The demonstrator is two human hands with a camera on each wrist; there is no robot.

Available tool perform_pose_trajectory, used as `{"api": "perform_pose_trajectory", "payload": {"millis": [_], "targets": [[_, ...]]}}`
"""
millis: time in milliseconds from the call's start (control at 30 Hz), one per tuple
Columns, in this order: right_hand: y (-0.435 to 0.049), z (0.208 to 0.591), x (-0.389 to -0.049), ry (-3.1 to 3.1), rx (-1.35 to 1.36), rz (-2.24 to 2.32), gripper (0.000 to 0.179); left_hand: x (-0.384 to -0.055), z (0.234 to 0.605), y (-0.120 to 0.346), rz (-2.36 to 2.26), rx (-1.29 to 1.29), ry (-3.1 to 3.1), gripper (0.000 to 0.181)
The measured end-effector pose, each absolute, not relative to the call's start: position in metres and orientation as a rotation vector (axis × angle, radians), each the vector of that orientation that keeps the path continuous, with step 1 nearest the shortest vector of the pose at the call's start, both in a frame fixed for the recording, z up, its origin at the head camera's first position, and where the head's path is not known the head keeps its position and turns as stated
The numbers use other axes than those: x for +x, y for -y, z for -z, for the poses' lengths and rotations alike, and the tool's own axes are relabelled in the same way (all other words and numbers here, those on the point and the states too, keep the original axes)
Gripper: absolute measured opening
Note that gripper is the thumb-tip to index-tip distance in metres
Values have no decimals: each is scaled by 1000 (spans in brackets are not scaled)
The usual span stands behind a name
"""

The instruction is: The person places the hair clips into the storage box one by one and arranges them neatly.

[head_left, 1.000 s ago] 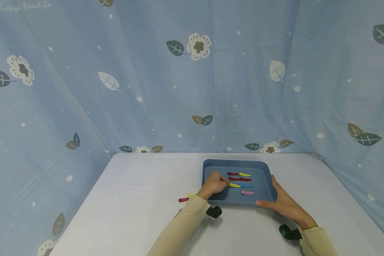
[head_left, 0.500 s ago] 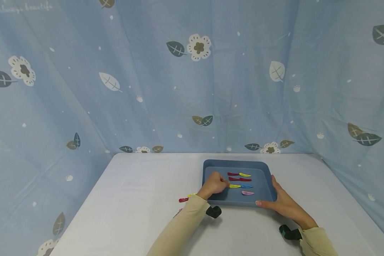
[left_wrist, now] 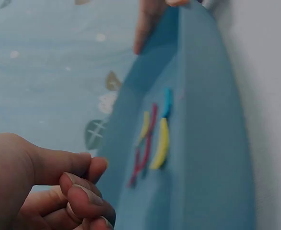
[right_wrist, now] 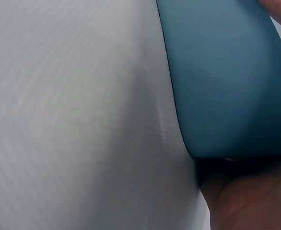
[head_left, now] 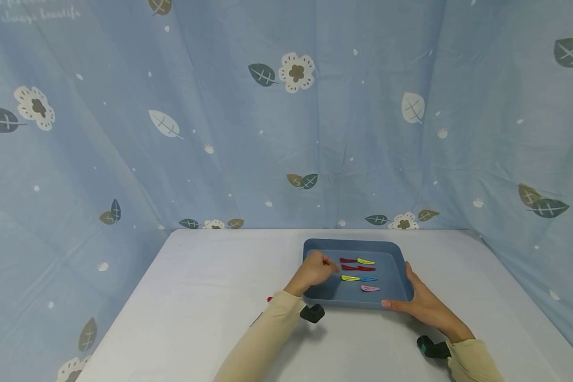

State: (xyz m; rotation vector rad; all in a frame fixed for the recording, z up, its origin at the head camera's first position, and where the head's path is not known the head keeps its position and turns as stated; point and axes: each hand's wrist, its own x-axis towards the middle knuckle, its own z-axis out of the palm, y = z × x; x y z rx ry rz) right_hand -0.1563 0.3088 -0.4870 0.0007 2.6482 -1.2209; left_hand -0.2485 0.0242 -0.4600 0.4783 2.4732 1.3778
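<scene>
Inside a blue-grey tray (head_left: 387, 265) lie several snap hair clips in short rows. A yellow clip (head_left: 350, 278) is end to end with a blue clip (head_left: 369, 278), and a pink clip (head_left: 370, 288) lies nearest the front. Behind them are red clips (head_left: 358, 268) and another yellow clip (head_left: 365, 261). My left hand (head_left: 318, 269) hovers over the tray's left part, fingers loosely bent with nothing visible between them; the left wrist view shows thumb and fingertips (left_wrist: 98, 168) close together. My right hand (head_left: 422, 302) grips the tray's front right corner, thumb at the front wall.
The white table (head_left: 210, 276) extends around the tray, with a patterned blue curtain (head_left: 248, 132) behind and at the sides. Partly covered by my left sleeve (head_left: 267, 334), a red clip end (head_left: 269, 299) shows on the table left of the tray.
My left hand has let go of the yellow clip and drawn slightly up and left, leaving that clip fully visible beside the blue one. The right hand and tray stay put.
</scene>
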Motion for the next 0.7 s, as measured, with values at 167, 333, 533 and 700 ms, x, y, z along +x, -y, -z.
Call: {"api": "perform_pose_trajectory", "payload": {"millis": [167,333,533,700], "targets": [[-309,487,-157,-2650,5,1217,133,-249,444,-9,-1427,556,-2458,27],[-309,487,-157,-2639,2,1221,133,-249,428,14,-1467,557,-2437,28],[-310,486,-157,-2647,-21,1224,132,-246,415,47,-1553,550,-2441,27],[-311,488,-157,-2632,-9,1237,132,-244,409,69,-1590,490,-2490,24]]}}
